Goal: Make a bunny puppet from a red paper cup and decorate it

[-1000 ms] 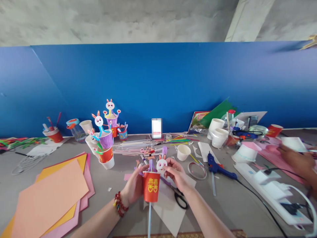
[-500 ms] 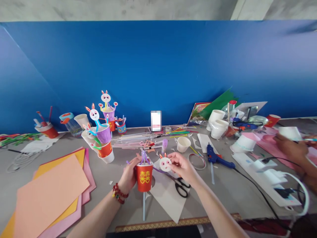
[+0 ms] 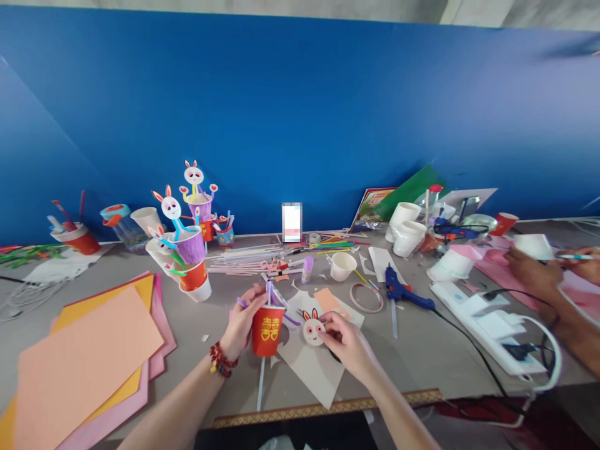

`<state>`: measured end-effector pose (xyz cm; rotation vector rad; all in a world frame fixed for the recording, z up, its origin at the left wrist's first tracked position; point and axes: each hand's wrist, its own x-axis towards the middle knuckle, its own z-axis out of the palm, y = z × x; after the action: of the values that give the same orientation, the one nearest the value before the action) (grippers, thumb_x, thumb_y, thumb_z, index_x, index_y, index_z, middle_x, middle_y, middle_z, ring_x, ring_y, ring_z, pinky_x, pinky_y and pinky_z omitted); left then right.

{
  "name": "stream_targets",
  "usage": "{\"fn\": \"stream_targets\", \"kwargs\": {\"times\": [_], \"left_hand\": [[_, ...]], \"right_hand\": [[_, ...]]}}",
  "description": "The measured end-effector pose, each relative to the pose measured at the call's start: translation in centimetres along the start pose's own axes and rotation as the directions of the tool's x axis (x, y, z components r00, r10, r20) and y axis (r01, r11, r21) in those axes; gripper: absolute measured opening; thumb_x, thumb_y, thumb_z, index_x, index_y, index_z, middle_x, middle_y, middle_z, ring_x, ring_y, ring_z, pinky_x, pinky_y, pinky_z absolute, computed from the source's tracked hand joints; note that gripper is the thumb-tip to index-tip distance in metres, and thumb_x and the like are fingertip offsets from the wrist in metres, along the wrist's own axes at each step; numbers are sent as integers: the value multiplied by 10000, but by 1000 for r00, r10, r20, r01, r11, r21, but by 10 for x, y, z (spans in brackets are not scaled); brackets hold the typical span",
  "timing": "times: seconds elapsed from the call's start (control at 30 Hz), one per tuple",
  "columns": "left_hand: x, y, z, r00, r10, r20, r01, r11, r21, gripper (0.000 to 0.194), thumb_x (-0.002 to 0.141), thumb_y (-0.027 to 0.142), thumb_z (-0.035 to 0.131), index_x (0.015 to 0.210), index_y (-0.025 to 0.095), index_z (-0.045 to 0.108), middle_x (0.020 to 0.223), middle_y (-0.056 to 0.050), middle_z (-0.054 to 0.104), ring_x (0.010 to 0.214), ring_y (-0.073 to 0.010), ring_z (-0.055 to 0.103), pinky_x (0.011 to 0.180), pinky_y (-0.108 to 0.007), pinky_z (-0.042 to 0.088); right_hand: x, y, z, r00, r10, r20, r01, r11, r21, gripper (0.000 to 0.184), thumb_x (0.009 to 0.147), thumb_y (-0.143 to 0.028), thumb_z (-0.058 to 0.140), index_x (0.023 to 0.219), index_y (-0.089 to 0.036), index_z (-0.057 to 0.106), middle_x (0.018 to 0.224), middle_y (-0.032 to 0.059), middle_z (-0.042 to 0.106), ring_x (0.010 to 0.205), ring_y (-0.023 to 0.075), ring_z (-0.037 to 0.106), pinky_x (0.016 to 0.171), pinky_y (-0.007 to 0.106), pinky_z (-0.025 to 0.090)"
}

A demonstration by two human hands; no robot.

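Observation:
My left hand (image 3: 244, 326) is closed around the side of a red paper cup (image 3: 268, 331) with yellow characters. Purple pipe cleaners (image 3: 291, 320) stick out of the cup's top, and a pale straw (image 3: 260, 382) extends below it. Between the thumb and fingers of my right hand (image 3: 344, 342) is a white paper rabbit face (image 3: 314, 332) with orange-pink ears, turned toward me. Beneath the rabbit face lies a sheet of grey-white card (image 3: 323, 378); the scissors there are mostly hidden by my right hand. Finished-looking rabbit cup figures (image 3: 187, 245) stand at the left.
Coloured paper sheets (image 3: 89, 362) are stacked on the left. A blue glue gun (image 3: 405, 292), a tape roll (image 3: 366, 297), a white cup (image 3: 344, 267) and a power strip (image 3: 482, 331) with cables are on the right. Another person's hand (image 3: 534, 269) works at the far right.
The rabbit face has moved down and away from the cup in my right hand. My left hand still holds the cup, now slightly further left. The view has tilted downward.

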<state>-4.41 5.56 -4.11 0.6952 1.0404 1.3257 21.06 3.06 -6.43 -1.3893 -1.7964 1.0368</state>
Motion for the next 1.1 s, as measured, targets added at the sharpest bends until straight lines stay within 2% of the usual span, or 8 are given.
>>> {"fn": "stream_targets", "kwargs": {"times": [0.17, 0.27, 0.37, 0.5, 0.67, 0.83, 1.1], "left_hand": [[4, 14, -5, 988, -149, 47, 154, 979, -131, 248, 712, 288, 800, 891, 147, 701, 802, -51, 750, 659, -188, 698, 638, -288, 555], [1, 19, -4, 962, -223, 155, 252, 946, -205, 182, 771, 302, 740, 845, 145, 687, 808, -65, 747, 676, -203, 702, 652, -311, 561], [-1, 18, -3, 944, -234, 234, 290, 925, -246, 222, 818, 341, 695, 882, 128, 700, 845, -94, 750, 737, -222, 711, 718, -333, 566], [-1, 12, -5, 952, -190, 239, 241, 948, -208, 294, 832, 350, 690, 1016, 122, 712, 931, -114, 756, 816, -241, 717, 758, -336, 561], [-6, 10, -2, 967, -132, 217, 160, 980, -119, 314, 827, 354, 725, 1084, 178, 686, 995, -79, 743, 823, -217, 706, 778, -331, 561], [-11, 11, 2, 970, -126, 209, 145, 987, -77, 295, 797, 317, 760, 1045, 181, 677, 961, -68, 741, 772, -191, 698, 693, -279, 548], [-10, 16, 0, 963, -119, 242, 152, 981, -123, 229, 793, 299, 756, 968, 169, 684, 846, -56, 731, 712, -186, 687, 704, -295, 539]], "right_hand": [[-4, -4, 1, 1000, 20, -16, -22, 994, -103, 136, 882, -373, 561, 853, -240, 565, 699, -6, 690, 635, 181, 610, 608, 266, 405], [-4, -5, 2, 999, 37, -18, -39, 991, -129, 183, 886, -408, 552, 813, -240, 550, 649, -14, 659, 602, 178, 600, 560, 258, 374], [-3, -6, 4, 999, 32, -17, -34, 994, -108, 129, 875, -368, 556, 867, -240, 570, 718, -2, 702, 664, 187, 646, 608, 258, 417], [-3, -8, 6, 1000, 11, -16, -14, 990, -140, 121, 848, -286, 551, 957, -245, 583, 764, 5, 731, 706, 196, 674, 665, 270, 452], [0, -10, 9, 1000, 0, -7, -1, 987, -161, 135, 875, -333, 534, 968, -247, 578, 752, 9, 741, 671, 203, 672, 627, 278, 443], [6, -13, 10, 1000, -1, 6, 2, 989, -151, 141, 868, -332, 544, 970, -243, 581, 769, 13, 750, 684, 202, 681, 633, 277, 443], [9, -11, 12, 999, 11, 50, -3, 986, -165, 117, 857, -304, 537, 939, -243, 595, 754, 10, 753, 654, 196, 664, 607, 269, 444]]}}
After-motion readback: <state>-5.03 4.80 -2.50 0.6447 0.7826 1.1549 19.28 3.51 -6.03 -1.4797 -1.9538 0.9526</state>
